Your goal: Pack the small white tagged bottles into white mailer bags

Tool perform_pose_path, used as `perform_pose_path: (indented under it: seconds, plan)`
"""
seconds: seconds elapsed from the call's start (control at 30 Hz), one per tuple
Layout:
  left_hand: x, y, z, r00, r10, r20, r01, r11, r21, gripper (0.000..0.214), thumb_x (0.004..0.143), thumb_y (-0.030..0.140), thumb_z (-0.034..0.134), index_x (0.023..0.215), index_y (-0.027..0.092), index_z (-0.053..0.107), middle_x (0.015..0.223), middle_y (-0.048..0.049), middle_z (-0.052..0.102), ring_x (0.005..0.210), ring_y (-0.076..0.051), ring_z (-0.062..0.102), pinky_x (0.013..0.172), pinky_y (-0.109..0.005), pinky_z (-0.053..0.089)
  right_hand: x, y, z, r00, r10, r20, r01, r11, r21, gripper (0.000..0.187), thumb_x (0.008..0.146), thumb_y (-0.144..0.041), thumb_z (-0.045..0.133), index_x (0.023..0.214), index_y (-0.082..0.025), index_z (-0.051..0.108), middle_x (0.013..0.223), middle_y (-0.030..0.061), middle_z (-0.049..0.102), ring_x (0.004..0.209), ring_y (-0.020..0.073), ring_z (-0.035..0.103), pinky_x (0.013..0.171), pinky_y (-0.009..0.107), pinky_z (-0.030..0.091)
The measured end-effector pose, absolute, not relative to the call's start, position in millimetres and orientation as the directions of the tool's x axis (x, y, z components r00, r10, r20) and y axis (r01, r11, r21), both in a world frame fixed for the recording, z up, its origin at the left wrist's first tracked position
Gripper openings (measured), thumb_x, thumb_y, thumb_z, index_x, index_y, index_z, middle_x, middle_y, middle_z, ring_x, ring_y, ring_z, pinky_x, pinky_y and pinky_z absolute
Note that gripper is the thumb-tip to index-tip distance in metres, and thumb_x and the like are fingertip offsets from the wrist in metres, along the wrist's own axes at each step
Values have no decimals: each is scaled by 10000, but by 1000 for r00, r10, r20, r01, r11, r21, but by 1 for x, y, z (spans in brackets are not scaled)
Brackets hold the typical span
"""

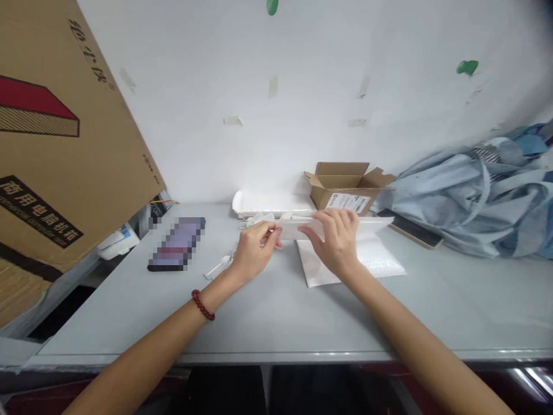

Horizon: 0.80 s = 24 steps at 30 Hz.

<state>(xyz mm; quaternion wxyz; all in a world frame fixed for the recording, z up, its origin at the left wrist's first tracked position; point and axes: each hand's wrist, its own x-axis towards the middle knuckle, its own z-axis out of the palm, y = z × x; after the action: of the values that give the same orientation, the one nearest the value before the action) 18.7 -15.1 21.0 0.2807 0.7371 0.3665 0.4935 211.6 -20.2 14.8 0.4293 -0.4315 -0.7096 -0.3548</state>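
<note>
One white packet [291, 229] in hands [337, 239]

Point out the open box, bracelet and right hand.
Open box [347, 203]: head view, front wall's label.
Bracelet [201, 308]: head view, its beads.
Right hand [337, 241]: head view, back of the hand.

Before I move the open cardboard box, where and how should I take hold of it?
Probably pinch the cardboard box by its labelled front wall, coming from the near side: its open top lets you reach inside, and blue fabric crowds the right.
</note>
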Motion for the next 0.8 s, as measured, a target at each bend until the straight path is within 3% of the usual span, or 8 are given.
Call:
perform_pose_path:
  seconds: [0.1, 0.17, 0.27, 0.4, 0.53, 0.8]
  plan:
    - [35, -6, 32, 230, 890, 394, 156, -433, 888, 162, 865, 260, 532, 748, 155, 573, 563, -4, 616, 515, -129, 615, 538, -227, 503, 221, -17, 19, -143, 238, 961, 952, 298, 68, 339, 875, -360, 567, 1133, -163, 470, 1013, 116, 589, 989, 237, 518, 913, 408, 315]
    - [48, 5, 36, 227, 930, 289, 123, -321, 939, 179, 860, 249, 530, 718, 149, 569, 529, -9, 615, 472, -126, 597, 515, -230, 495, 230, -14, 23, -67, 249, 966, 974, 226, 9, 384, 882, -372, 546, 1191, -162, 453, 1106, 144, 551, 1091, 273, 480, 945, 445, 292]
    - [67, 24, 35, 204, 977, 57, 52, -69, 996, 179, 847, 191, 525, 680, 136, 561, 504, -21, 601, 463, -128, 592, 484, -227, 486, 244, -9, 23, -29, 402, 915, 990, 137, -29, 313, 905, -342, 495, 1165, -168, 494, 1159, 152, 536, 1116, 284, 466, 962, 476, 282]
    - [86, 42, 23, 209, 967, -149, 55, 140, 989, 166, 776, 65, 540, 621, 126, 535, 489, -13, 553, 501, -141, 614, 487, -228, 490, 257, 2, 11, -58, 711, 700, 997, 80, 1, 221, 902, -282, 483, 1068, -164, 570, 1148, 154, 569, 1067, 297, 490, 949, 536, 291]
    - [96, 49, 16, 226, 949, -220, 87, 205, 975, 149, 717, 10, 541, 617, 119, 517, 522, -24, 548, 524, -159, 632, 496, -246, 507, 265, 11, -2, -3, 855, 519, 997, 45, -69, 358, 904, -355, 469, 1185, -145, 540, 1258, 201, 516, 1129, 344, 460, 874, 546, 373]
    - [103, 52, 25, 183, 954, -239, 173, 208, 963, 119, 725, 14, 504, 698, 129, 494, 520, -1, 496, 570, -168, 648, 604, -278, 550, 266, 13, -7, -44, 928, 371, 997, 66, -47, 535, 949, -491, 288, 1366, -176, 409, 1468, 189, 343, 1320, 362, 302, 923, 614, 349]
